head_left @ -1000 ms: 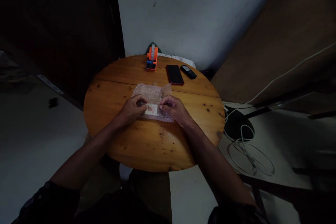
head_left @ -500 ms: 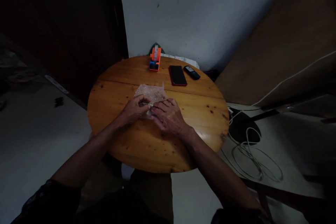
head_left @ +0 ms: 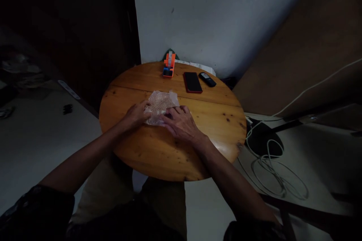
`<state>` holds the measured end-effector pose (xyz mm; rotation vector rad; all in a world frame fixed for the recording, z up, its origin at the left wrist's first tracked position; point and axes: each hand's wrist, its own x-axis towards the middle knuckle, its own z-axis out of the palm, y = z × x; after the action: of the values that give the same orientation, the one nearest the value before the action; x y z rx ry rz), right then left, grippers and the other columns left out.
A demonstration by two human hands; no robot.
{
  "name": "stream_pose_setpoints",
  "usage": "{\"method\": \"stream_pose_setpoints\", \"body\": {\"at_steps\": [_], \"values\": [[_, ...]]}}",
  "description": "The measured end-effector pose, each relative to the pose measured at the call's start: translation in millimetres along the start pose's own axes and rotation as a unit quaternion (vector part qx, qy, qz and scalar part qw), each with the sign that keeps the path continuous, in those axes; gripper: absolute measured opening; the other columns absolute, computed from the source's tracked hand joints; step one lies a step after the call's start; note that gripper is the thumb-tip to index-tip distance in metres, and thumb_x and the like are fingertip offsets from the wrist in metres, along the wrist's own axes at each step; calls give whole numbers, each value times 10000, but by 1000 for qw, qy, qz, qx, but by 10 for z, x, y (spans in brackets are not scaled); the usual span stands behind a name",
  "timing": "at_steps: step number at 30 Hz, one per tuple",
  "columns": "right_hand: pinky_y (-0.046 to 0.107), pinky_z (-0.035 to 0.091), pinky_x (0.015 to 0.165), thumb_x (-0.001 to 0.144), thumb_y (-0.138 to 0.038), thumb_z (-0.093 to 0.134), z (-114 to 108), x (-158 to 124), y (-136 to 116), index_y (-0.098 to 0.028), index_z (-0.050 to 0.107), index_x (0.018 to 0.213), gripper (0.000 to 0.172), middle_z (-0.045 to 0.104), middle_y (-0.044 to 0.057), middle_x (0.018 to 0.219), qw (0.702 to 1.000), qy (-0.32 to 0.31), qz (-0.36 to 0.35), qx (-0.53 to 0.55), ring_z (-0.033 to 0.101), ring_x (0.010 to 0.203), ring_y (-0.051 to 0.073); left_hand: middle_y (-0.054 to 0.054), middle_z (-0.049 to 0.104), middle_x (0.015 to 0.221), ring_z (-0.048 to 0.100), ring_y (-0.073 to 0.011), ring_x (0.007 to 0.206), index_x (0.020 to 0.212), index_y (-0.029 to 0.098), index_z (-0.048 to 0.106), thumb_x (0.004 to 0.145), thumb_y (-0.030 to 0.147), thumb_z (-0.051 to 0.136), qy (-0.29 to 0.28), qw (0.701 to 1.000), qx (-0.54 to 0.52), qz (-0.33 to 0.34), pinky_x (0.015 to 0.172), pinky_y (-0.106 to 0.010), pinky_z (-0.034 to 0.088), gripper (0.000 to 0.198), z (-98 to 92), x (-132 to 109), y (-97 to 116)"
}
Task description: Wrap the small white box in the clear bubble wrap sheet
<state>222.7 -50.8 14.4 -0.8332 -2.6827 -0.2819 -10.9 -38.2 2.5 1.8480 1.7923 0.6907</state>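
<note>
Left hand (head_left: 137, 114) had moved away from the right hand (head_left: 182, 123) since the earlier frame; both, half-curled, touched the bubble wrap (head_left: 160, 100) near frame centre, grip unclear.

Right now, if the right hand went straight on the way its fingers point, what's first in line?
The bubble wrap, which the right hand appears to touch. Beyond that, possibly the left hand, though depth is hard to judge.

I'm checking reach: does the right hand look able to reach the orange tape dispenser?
Probably yes: between the right hand and the dispenser, only low bubble wrap and bare tabletop show.
</note>
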Motion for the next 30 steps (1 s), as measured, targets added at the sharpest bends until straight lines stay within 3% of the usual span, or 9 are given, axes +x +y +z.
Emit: {"method": "stream_pose_setpoints", "body": {"at_steps": [4, 8, 13, 16, 22, 27, 30], "values": [[424, 299, 882, 994, -355, 554, -24, 33, -47, -234, 681, 1209, 277, 642, 115, 1135, 1000, -15, 14, -19, 490, 1013, 266, -65, 686, 998, 641, -234, 903, 1227, 177, 631, 725, 416, 653, -26, 995, 88, -32, 751, -310, 475, 556, -108, -29, -3], [414, 283, 872, 1013, -352, 522, 3, 48, -55, -238, 684, 1198, 271, 648, 107, 1105, 999, -11, 17, -31, 486, 1000, 258, -72, 709, 983, 663, -244, 902, 1264, 138, 596, 715, 474, 665, -89, 986, 98, -101, 753, -304, 480, 647, -266, -47, 44], [416, 274, 886, 1022, -322, 500, 61, 39, -31, -250, 687, 1182, 257, 653, 99, 1181, 999, 8, 9, -37, 488, 1011, 254, -14, 631, 753, 582, -180, 704, 839, 167, 668, 701, 477, 662, -118, 984, 102, -85, 591, -260, 363, 339, -293, -30, 35], [423, 266, 910, 1022, -332, 505, 64, 40, -31, -262, 686, 1185, 254, 660, 82, 1206, 999, 7, 4, -35, 491, 1021, 253, 28, 490, 569, 460, -126, 556, 615, 185, 570, 706, 433, 648, -145, 983, 71, -90, 521, -258, 261, 275, -283, -27, 40], [419, 268, 887, 1015, -358, 521, 33, 54, -52, -256, 691, 1172, 253, 673, 81, 1192, 1000, -3, 17, -25, 497, 1004, 251, 52, 425, 472, 358, -90, 455, 536, 189, 531, 615, 383, 731, -147, 973, -72, -163, 467, -242, 223, 289, -263, -15, 123], [422, 273, 878, 1010, -335, 527, 17, 55, -54, -243, 692, 1162, 243, 665, 91, 1207, 1000, -9, 20, -15, 498, 1002, 254, 34, 530, 524, 441, -97, 489, 592, 154, 635, 555, 326, 754, -176, 957, -154, -173, 467, -217, 279, 212, -239, 5, 165], [423, 276, 884, 1016, -338, 515, 22, 55, -54, -241, 692, 1165, 251, 659, 96, 1216, 1000, -10, 19, -14, 499, 1010, 256, 34, 573, 557, 496, -105, 528, 656, 149, 682, 574, 262, 712, -146, 964, -164, -152, 485, -199, 340, 142, -236, -20, 218]]}}
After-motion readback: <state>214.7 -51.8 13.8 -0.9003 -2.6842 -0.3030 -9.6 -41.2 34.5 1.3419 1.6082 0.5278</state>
